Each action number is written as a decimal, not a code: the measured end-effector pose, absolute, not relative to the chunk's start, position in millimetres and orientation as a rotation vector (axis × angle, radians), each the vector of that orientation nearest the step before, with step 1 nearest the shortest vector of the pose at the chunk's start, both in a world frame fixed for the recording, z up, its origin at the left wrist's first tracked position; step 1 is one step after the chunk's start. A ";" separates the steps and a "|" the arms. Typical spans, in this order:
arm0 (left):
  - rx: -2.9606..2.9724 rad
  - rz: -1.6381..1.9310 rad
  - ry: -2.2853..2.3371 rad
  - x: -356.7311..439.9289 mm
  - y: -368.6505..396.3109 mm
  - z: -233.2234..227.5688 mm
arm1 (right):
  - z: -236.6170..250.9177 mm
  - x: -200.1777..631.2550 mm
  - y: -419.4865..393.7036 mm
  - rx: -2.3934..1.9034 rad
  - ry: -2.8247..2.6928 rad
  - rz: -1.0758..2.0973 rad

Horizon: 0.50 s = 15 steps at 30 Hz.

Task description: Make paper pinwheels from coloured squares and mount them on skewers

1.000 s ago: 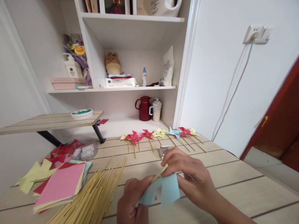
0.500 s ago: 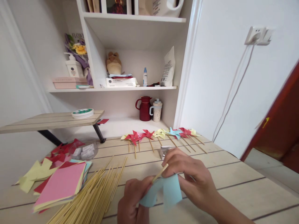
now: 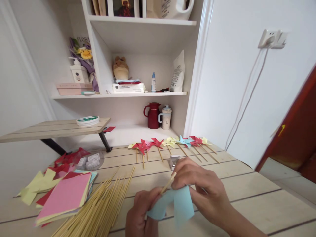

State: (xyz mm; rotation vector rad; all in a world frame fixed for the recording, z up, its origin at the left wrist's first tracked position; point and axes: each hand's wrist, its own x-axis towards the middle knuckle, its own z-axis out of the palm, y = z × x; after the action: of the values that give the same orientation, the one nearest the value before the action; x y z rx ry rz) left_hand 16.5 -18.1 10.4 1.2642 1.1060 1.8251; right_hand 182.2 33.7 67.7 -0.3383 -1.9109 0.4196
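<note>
My left hand (image 3: 144,210) is closed around a thin wooden stick (image 3: 168,184), whose end points up and to the right. A light blue paper pinwheel (image 3: 184,204) hangs between my hands, its blades curled and partly hidden by my fingers. Over its top edge, my right hand (image 3: 201,187) pinches the paper near the stick's tip. Whether the fingertips also hold a pin is hidden. Just behind my right hand stands a small open box (image 3: 174,161) with shiny contents.
A bundle of wooden sticks (image 3: 103,200) and stacked coloured paper (image 3: 65,194) lie to the left, with cut paper (image 3: 39,184) and a clear container (image 3: 91,160) beyond. Several pinwheels on sticks (image 3: 142,146) line the table's back. A raised wooden shelf (image 3: 54,128) stands at the left.
Both hands stay closed on the stick and paper. The light blue paper has shifted very slightly to the right, and the stick's tip tilts a little more upright.
</note>
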 end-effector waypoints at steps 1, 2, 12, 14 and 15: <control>1.201 1.770 1.086 16.4 -16.4 10.6 | 67.7 182.0 33.8 -0.339 -1.907 0.425; 1.142 1.702 1.061 16.4 -14.5 10.7 | 67.7 181.6 33.8 -0.339 -1.901 0.433; 0.989 1.410 0.918 22.4 -10.4 20.0 | 64.5 177.9 37.2 -0.341 -1.859 0.494; 0.982 1.389 0.945 22.9 -11.7 20.9 | 63.6 178.6 37.6 -0.346 -1.863 0.500; 0.978 1.386 0.951 23.0 -12.1 21.1 | 63.3 178.8 37.7 -0.347 -1.864 0.501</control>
State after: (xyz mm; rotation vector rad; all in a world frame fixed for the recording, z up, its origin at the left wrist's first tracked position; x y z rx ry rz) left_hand 23.0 -12.1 21.1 0.9780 0.9514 1.3859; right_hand 178.8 37.7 63.3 -0.3471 -1.8641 0.5006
